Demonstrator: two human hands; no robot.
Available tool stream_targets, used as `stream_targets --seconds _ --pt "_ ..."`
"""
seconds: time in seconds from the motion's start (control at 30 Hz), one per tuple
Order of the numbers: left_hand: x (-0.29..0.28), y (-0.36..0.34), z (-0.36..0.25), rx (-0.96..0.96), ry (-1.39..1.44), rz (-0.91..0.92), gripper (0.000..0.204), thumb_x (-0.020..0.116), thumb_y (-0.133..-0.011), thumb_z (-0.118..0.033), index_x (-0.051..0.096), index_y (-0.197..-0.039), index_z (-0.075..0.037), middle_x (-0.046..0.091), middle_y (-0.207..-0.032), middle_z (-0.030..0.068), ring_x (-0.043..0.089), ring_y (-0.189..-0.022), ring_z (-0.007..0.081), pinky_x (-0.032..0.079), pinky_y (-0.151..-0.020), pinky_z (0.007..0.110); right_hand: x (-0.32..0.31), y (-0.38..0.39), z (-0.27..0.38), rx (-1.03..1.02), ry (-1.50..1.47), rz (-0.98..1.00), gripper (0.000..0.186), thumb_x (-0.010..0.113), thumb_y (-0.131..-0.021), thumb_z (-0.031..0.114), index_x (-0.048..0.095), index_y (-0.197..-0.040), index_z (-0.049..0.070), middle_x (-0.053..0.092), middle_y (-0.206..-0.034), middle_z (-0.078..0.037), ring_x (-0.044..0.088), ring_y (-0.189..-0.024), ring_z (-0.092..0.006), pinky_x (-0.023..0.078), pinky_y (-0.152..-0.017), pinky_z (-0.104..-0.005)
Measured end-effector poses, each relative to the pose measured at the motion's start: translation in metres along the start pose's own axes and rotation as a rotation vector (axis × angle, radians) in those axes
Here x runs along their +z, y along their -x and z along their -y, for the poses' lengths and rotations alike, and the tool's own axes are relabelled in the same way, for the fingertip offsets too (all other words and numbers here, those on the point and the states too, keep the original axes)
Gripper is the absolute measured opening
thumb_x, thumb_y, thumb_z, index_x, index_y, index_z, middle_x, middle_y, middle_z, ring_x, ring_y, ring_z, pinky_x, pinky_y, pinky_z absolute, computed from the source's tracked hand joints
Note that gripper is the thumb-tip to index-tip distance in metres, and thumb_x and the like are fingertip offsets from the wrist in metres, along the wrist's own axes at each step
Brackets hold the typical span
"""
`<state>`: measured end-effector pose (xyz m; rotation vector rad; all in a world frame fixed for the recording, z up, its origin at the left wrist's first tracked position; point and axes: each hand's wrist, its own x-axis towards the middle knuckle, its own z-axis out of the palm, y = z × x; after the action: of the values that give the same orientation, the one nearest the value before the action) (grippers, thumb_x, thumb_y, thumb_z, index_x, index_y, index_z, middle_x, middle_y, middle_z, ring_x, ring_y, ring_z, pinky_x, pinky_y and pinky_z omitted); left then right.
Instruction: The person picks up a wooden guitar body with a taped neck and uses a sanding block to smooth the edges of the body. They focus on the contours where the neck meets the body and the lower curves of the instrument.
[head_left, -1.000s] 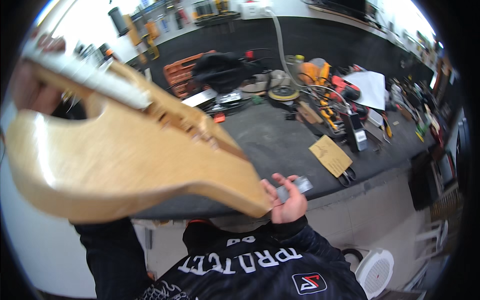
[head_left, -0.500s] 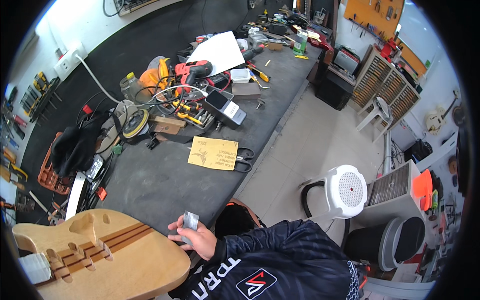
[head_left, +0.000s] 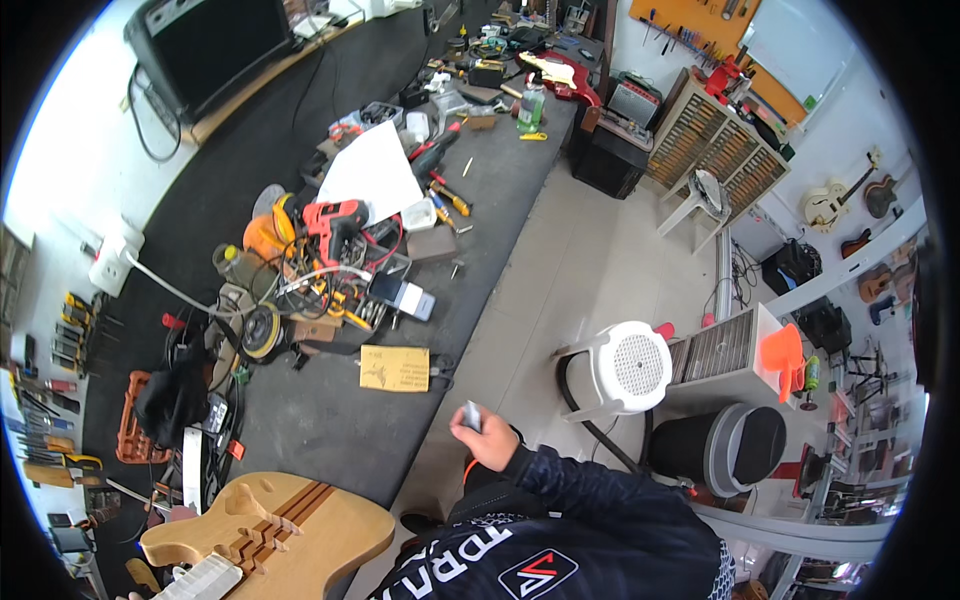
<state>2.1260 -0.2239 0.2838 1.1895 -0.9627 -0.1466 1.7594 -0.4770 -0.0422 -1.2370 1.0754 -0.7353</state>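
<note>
My right hand (head_left: 490, 444) is closed around a small grey piece of sandpaper (head_left: 471, 416), pinched between thumb and fingers. It hovers beyond the right edge of the dark workbench (head_left: 330, 430), above the floor. A light wood electric guitar body (head_left: 335, 540) with dark centre stripes and carved cavities lies at the lower left, apart from the hand. Pale tape or wrap (head_left: 205, 578) covers part near its neck end. A tan sandpaper sheet (head_left: 394, 368) rests on the bench, partly over black-handled scissors (head_left: 441, 376). My left hand is out of view.
A red drill (head_left: 335, 222), cables and a white sheet (head_left: 372, 178) crowd the bench behind. A round sander pad (head_left: 262, 332) sits on the left. Right of the bench stand a white stool (head_left: 636, 366) and a black bin (head_left: 720, 450).
My right hand has moved right, away from the guitar body and past the bench edge, still holding the sandpaper. The whole view has shifted, showing more of the room's far side.
</note>
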Motion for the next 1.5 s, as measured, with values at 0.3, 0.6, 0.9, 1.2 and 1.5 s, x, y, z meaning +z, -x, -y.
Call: stream_targets --seconds 0.3,0.6,0.9,1.2,1.5 --pt "0.080 -0.021 0.015 0.083 -0.177 -0.095 0.036 0.050 -0.095 -0.044 0.043 -0.082 -0.011 0.043 -0.075 0.0027 0.044 -0.069 0.0192 0.044 -0.068 0.032 -0.175 -0.042 -0.031 0.184 0.463 -0.025 0.035 0.060 -0.082 0.021 0.058 -0.114 0.006 0.067 -0.079 -0.016 0.066 -0.076 -0.0324 0.051 -0.071 -0.0395" --pt "0.099 -0.012 0.007 0.041 -0.177 -0.238 0.042 0.052 -0.094 -0.045 0.049 -0.102 -0.004 0.047 -0.086 0.0066 0.049 -0.074 0.0217 0.049 -0.071 0.037 -0.293 -0.099 0.008 0.149 0.270 -0.085 0.040 0.057 -0.085 0.009 0.040 -0.122 0.007 0.069 -0.075 -0.012 0.070 -0.068 -0.0249 0.053 -0.067 -0.0373" --pt "0.069 0.002 0.007 0.040 -0.060 -0.235 0.033 0.051 -0.101 -0.015 0.039 -0.128 0.000 0.032 -0.081 0.0005 0.035 -0.072 0.0118 0.035 -0.085 0.029 -0.284 -0.122 0.036 -0.048 0.114 0.111 0.030 0.053 -0.085 0.000 0.047 -0.114 0.005 0.063 -0.096 -0.009 0.064 -0.088 -0.0176 0.051 -0.079 -0.0311" --pt "0.034 0.037 -0.012 0.109 -0.108 -0.248 0.041 0.052 -0.100 -0.025 0.037 -0.129 -0.001 0.032 -0.081 0.0001 0.035 -0.075 0.0123 0.034 -0.086 0.030 -0.224 -0.132 0.081 -0.055 0.119 0.368 0.032 0.069 -0.088 0.021 0.054 -0.111 0.006 0.061 -0.095 -0.004 0.058 -0.069 -0.0115 0.048 -0.063 -0.0277" --pt "0.115 0.009 0.009 0.110 0.184 -0.295 0.034 0.059 -0.091 -0.027 0.047 -0.119 -0.010 0.035 -0.076 -0.0005 0.035 -0.070 0.0128 0.036 -0.071 0.031 -0.152 -0.098 0.123 0.090 -0.110 0.703 0.027 0.047 -0.096 0.016 0.051 -0.119 0.003 0.056 -0.105 -0.008 0.065 -0.075 -0.0164 0.047 -0.056 -0.0250"
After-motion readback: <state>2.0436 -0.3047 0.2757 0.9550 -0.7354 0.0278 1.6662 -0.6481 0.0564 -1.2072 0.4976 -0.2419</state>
